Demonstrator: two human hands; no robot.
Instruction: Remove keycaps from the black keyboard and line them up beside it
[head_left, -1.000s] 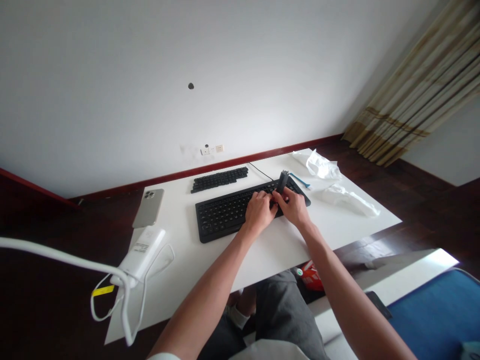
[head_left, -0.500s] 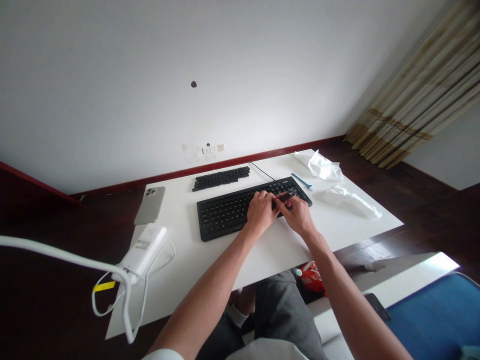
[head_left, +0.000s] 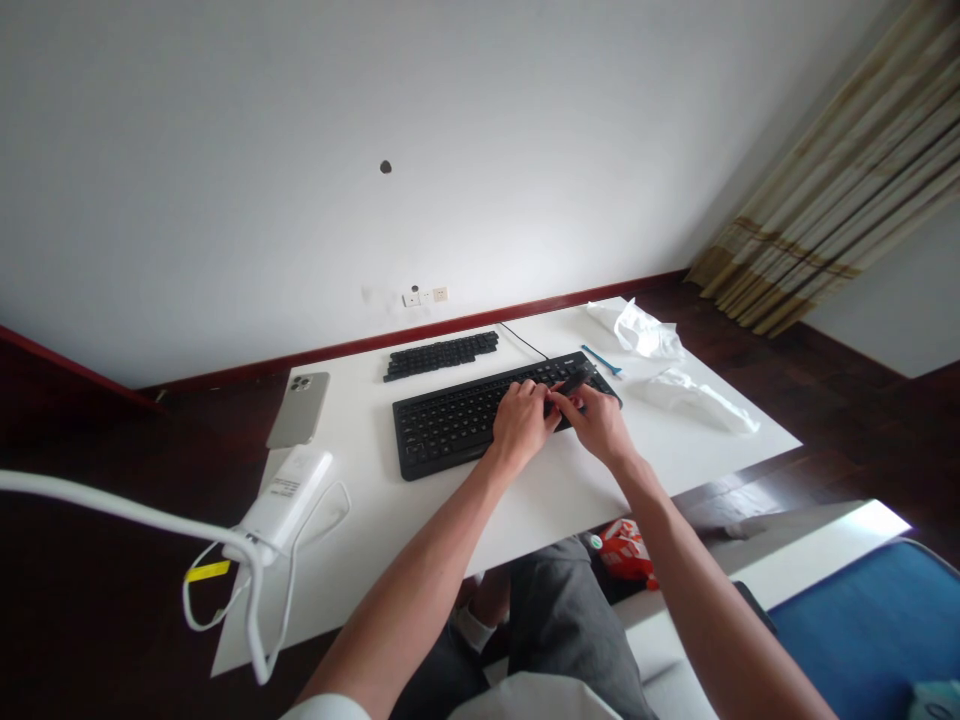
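Note:
A black keyboard [head_left: 450,425] lies at a slant across the white table, with both of my hands over its right half. My right hand [head_left: 600,420] is closed around a slim black tool [head_left: 574,380] whose exact kind is unclear; it points up and to the right. Fingers curled, my left hand [head_left: 520,420] meets the right one at the thumbs, low over the keys. Whatever is between the left fingertips is hidden. Behind the keyboard sits a block of loose black keycaps [head_left: 441,356] in rows.
Right of the keyboard lie a blue brush-like stick [head_left: 601,360] and crumpled white plastic wrappings [head_left: 646,332]. On the left are a phone [head_left: 298,412], a white power block [head_left: 285,500] and a thick white cable [head_left: 150,510]. A red bag [head_left: 627,552] shows below the table edge.
The black tool in my right hand has tilted and shows more of its length. Both hands stay at almost the same spot on the keyboard; the view has shifted slightly.

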